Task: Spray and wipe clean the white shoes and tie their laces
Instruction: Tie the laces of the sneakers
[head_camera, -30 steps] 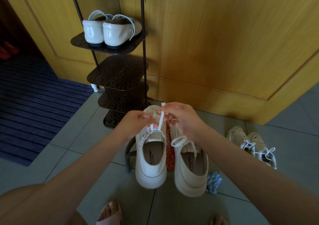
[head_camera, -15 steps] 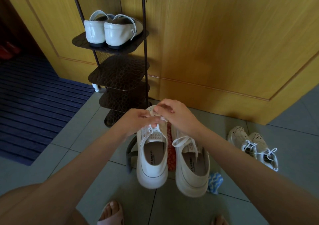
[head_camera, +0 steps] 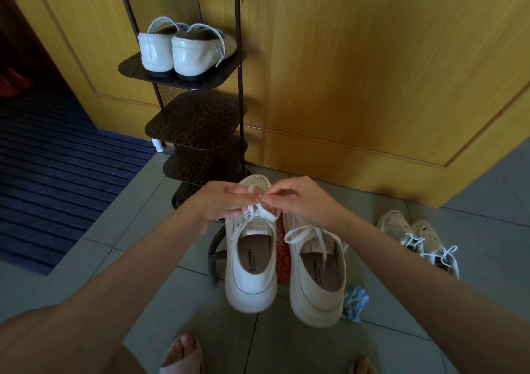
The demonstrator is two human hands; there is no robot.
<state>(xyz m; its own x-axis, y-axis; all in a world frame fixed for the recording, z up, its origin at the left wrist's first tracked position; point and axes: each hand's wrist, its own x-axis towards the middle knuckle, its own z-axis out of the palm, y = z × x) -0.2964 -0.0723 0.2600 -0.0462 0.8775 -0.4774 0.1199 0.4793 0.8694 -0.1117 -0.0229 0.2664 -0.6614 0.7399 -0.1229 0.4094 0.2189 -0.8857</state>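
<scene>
- Foot [head_camera: 183, 355] in a pink slipper at the bottom edge, on the grey tiled floor [head_camera: 160, 296]. Toes of the other foot [head_camera: 362, 366] lie to its right.
- Two bare forearms reach forward from the lower corners and converge over the shoes.
- Left shoe [head_camera: 251, 261] and right shoe [head_camera: 315, 284], both white, stand side by side on the floor with heels toward the viewer and openings up.
- Cloth [head_camera: 355, 303], blue and white, lies crumpled on the floor against the right shoe's outer heel.
- Red patterned object [head_camera: 282, 254] in the gap between the shoes; its kind cannot be told.
- Dark curved strap [head_camera: 212, 259] just beside the left shoe.
- Second lace [head_camera: 304, 234] lies slack across the right shoe's tongue, with one strand running into the opening.
- Left hand [head_camera: 220, 201] and right hand [head_camera: 298, 198] are above the left shoe's tongue, fingertips almost meeting. Each pinches part of the lace [head_camera: 259, 211] between thumb and fingers, and a small loop shows between them.
- Small pair of white sneakers [head_camera: 418, 240], laced, on the floor well to the right.
- Rack [head_camera: 200, 126], dark and tiered, stands just beyond the left shoe's toe. A pair of white flats [head_camera: 183, 53] sits on an upper shelf, heels outward.
- Blue striped mat [head_camera: 57, 178] at left.
- Wooden panelled door [head_camera: 358, 72] behind everything.
</scene>
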